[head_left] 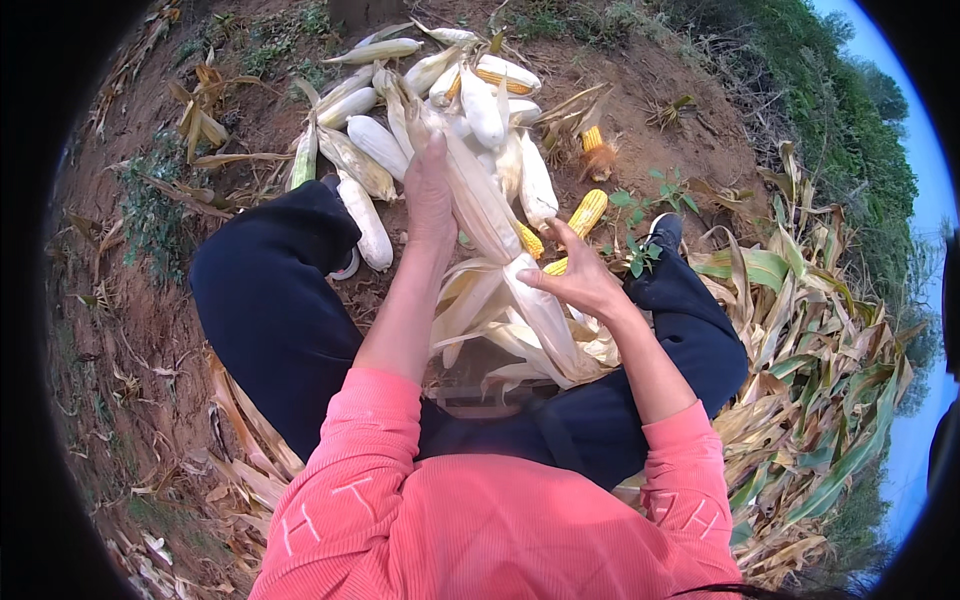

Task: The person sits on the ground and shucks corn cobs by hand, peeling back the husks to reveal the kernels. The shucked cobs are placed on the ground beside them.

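Note:
My left hand (430,195) is closed around a long ear of corn in pale dry husk (478,205), held slanting above the ground between my legs. Its husk leaves hang loosely toward my lap, with a broad pale strip (545,315) below my right hand. My right hand (582,275) has its thumb and forefinger spread apart, the thumb tip at the edge of the husk. Its other fingers are partly hidden. Just beyond that hand lies a bare yellow corn cob (588,212). A heap of corn ears in white inner husk (378,145) lies in front of me.
Dry corn leaves and stalks (800,370) are piled to my right. My bent legs (275,290) frame the working spot on brown soil (130,330). Another yellow cob with brown silk (594,150) lies at the far right of the heap. Green bushes (830,110) stand beyond.

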`<action>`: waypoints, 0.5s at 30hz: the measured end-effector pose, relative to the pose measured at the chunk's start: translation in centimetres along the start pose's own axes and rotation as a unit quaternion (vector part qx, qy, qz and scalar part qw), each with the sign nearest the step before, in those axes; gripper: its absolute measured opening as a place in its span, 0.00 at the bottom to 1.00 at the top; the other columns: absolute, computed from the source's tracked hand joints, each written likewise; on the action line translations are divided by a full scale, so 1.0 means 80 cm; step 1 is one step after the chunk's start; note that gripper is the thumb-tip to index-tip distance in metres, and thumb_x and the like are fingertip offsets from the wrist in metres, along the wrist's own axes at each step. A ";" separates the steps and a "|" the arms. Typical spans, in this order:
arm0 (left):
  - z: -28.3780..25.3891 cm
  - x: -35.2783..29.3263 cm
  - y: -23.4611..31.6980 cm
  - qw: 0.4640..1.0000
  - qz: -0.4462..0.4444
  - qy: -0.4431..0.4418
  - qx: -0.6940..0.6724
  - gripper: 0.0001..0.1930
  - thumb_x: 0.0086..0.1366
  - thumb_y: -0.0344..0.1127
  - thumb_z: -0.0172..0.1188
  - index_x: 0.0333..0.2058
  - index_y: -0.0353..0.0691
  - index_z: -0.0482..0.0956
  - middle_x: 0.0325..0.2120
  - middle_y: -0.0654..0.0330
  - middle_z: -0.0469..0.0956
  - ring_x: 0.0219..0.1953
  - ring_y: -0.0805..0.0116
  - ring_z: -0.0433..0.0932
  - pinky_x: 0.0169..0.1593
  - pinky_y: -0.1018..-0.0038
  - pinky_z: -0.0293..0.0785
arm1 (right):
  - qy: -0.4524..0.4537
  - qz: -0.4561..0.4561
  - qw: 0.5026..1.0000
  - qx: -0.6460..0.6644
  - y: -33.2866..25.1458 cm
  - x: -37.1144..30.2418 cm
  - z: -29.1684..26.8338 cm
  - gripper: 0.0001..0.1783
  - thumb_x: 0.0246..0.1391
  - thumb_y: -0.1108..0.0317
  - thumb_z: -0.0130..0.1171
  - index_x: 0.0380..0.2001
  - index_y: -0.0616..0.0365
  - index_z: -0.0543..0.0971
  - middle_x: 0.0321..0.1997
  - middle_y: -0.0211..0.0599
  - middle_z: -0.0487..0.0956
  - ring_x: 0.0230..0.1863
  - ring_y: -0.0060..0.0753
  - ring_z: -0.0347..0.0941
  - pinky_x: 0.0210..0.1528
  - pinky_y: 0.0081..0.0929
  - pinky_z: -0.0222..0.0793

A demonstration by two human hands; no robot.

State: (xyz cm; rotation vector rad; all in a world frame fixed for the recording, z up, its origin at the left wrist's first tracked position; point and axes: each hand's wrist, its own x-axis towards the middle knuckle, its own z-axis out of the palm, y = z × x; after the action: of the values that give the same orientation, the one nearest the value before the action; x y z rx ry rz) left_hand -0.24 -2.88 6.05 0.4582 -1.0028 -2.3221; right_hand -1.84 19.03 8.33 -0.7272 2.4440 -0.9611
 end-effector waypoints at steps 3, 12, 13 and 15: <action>0.029 -0.017 -0.004 0.997 -0.009 -0.067 0.029 0.26 0.64 0.54 0.55 0.47 0.36 0.71 0.38 0.60 0.75 0.38 0.72 0.75 0.44 0.75 0.72 | -0.107 0.034 0.972 0.205 0.013 0.024 0.038 0.43 0.39 0.60 0.72 0.57 0.67 0.66 0.52 0.43 0.76 0.51 0.30 0.71 0.57 0.27 0.64; 0.026 -0.002 0.038 0.987 -0.062 -0.118 -0.088 0.24 0.70 0.52 0.45 0.48 0.33 0.70 0.36 0.55 0.77 0.40 0.65 0.77 0.48 0.69 0.72 | -0.117 0.014 0.961 0.250 0.020 0.014 0.038 0.36 0.36 0.64 0.72 0.51 0.66 0.72 0.45 0.36 0.78 0.44 0.26 0.72 0.50 0.25 0.66; 0.021 0.003 0.040 0.989 -0.054 -0.122 -0.058 0.23 0.69 0.50 0.47 0.46 0.32 0.71 0.34 0.55 0.78 0.40 0.64 0.77 0.48 0.68 0.73 | -0.129 0.016 0.956 0.262 0.021 0.012 0.037 0.36 0.35 0.64 0.72 0.50 0.65 0.73 0.45 0.37 0.78 0.45 0.26 0.72 0.51 0.25 0.66; 0.005 0.013 0.042 0.986 -0.053 -0.138 -0.077 0.18 0.71 0.45 0.45 0.42 0.33 0.72 0.33 0.54 0.78 0.40 0.60 0.78 0.48 0.63 0.75 | -0.143 0.008 0.960 0.240 0.028 0.011 0.041 0.36 0.34 0.63 0.72 0.50 0.66 0.73 0.45 0.37 0.78 0.45 0.26 0.72 0.52 0.25 0.65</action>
State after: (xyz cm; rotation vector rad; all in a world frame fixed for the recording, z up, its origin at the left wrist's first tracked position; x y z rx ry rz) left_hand -0.05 -5.24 8.74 0.1320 -0.9332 -2.5855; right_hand -1.45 18.23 4.35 -0.6188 1.8610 -1.2789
